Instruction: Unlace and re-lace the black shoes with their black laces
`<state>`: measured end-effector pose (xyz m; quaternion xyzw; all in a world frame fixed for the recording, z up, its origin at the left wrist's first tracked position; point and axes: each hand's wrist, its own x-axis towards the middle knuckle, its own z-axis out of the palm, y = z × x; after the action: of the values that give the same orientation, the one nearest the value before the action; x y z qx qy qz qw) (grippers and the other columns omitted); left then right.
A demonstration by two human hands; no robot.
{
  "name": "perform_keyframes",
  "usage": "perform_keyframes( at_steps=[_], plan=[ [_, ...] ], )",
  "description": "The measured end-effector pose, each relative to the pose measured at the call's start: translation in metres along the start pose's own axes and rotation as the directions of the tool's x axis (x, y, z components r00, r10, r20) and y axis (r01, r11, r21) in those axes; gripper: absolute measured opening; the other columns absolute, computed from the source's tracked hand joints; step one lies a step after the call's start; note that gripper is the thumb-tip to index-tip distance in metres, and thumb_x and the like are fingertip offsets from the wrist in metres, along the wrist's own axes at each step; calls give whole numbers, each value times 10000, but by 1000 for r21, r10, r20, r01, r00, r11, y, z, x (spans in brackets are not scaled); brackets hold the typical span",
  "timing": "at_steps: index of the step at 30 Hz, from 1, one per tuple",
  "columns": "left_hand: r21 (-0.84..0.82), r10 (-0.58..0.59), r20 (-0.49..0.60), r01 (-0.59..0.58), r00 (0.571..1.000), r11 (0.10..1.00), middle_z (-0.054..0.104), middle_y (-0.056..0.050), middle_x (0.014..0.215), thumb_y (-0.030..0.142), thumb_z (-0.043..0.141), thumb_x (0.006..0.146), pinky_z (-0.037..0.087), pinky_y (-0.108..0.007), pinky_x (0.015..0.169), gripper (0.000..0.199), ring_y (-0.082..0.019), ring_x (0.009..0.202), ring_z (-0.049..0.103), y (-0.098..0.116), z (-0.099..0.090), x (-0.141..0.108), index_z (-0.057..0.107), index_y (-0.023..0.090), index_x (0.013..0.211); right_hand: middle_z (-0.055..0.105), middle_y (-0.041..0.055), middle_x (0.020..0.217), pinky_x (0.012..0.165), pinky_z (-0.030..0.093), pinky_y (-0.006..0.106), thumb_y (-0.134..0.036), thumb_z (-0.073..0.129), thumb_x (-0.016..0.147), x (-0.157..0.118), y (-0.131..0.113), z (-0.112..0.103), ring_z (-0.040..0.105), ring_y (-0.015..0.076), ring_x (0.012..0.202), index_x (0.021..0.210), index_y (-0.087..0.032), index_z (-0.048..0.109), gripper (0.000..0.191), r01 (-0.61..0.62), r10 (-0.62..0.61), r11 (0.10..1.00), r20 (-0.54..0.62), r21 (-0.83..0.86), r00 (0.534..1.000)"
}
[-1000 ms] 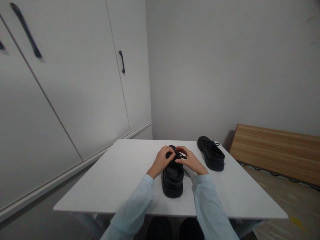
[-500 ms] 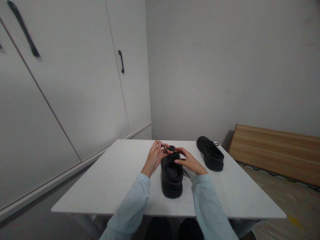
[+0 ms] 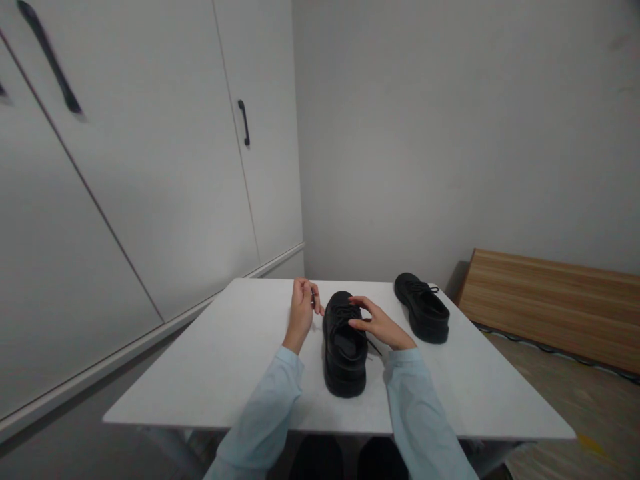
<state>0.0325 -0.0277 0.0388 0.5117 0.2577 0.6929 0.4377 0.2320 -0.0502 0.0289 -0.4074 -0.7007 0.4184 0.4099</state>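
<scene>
1. The left hand (image 3: 301, 312) is held raised just to the left of the near shoe (image 3: 346, 377), clear of it by a narrow gap, wrist bent up, fingers curled in; a dark sliver is glimpsed among the fingertips, but whether a lace is pinched there cannot be told.
2. Over on the shoe's right side, the right hand (image 3: 384, 325) is laid in from the right, thumb and forefinger parted in a wide C, their tips brought to the edge of the lacing.
3. Both forearms are stretched forward, one to each side of the near shoe, and covered by a pale blue left sleeve (image 3: 263, 413) and right sleeve (image 3: 425, 413).
4. The near shoe itself, black, is set upright with its heel turned to the wearer; a loose lace end (image 3: 374, 347) is seen trailing off to its right.
5. Beneath it a white table (image 3: 225, 373) is spread; beyond the shoe to the right, a second black shoe (image 3: 430, 313) is stood, its lace looped.
6. Left of the near shoe, white cabinets (image 3: 150, 167) with dark handles (image 3: 244, 123) are seen; behind it, a plain wall (image 3: 450, 133); far right, a wood-grain panel (image 3: 550, 303).
</scene>
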Motion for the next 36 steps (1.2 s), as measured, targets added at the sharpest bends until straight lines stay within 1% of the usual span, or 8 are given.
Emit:
perform_keyframes(
  at_steps=[3,5,11,15,20,24,28,36],
  plan=[
    [-15,50,-49,-51,998,999,486,72,764,480,451,895,429,-161,354,275,-7,364,410,2,-1,1,367,221,851,530,99,1279,889,461,383,-387,719,694,0,0,0,453,262,1234,1180,-231,529,545,-6,6,1000,0,-11,1000],
    [-5,39,-14,-39,999,999,494,73,754,482,466,884,423,-162,344,284,-5,349,400,4,-1,0,378,216,840,534,98,1272,870,470,370,-383,722,689,0,-1,1,456,259,1231,1180,-229,528,550,-2,2,1000,-5,-12,1000],
    [94,-163,221,146,961,985,535,64,660,511,500,837,354,-153,306,333,-12,301,361,14,0,-3,430,188,791,599,103,1186,815,486,354,-396,728,677,2,-3,5,524,261,1158,1150,-211,555,537,26,-29,999,-92,-39,995],
    [165,-247,217,214,944,963,554,56,630,536,469,829,368,-173,335,350,-38,311,393,13,-1,0,475,192,891,663,90,1039,819,490,364,-461,591,788,9,4,4,613,233,993,974,-189,631,332,63,-61,998,-224,0,973],
    [487,-203,74,143,976,862,574,20,643,467,572,752,394,-193,432,304,-73,432,484,-3,-3,4,578,165,786,680,83,848,747,509,364,-482,624,739,15,13,4,631,221,799,787,-168,655,319,36,-44,999,-358,-27,933],
    [658,-180,126,54,976,751,647,-19,735,433,607,729,448,-242,578,267,-126,603,551,-15,0,2,641,168,726,683,81,778,750,496,366,-477,650,707,19,15,6,625,218,750,727,-164,661,314,24,-57,996,-406,-84,912],
    [667,-134,186,-25,973,745,645,-24,740,417,634,721,442,-270,672,248,-150,684,563,-20,2,0,657,171,700,693,83,774,785,477,368,-484,658,694,22,15,7,623,222,776,714,-163,674,321,18,-59,994,-404,-104,913],
    [649,-180,175,24,968,761,603,-10,726,330,646,719,426,-268,675,168,-145,679,543,-31,2,2,623,167,691,676,68,803,826,443,365,-456,666,685,22,21,2,598,213,818,713,-164,654,293,0,-27,997,-337,-80,941]
  ],
)
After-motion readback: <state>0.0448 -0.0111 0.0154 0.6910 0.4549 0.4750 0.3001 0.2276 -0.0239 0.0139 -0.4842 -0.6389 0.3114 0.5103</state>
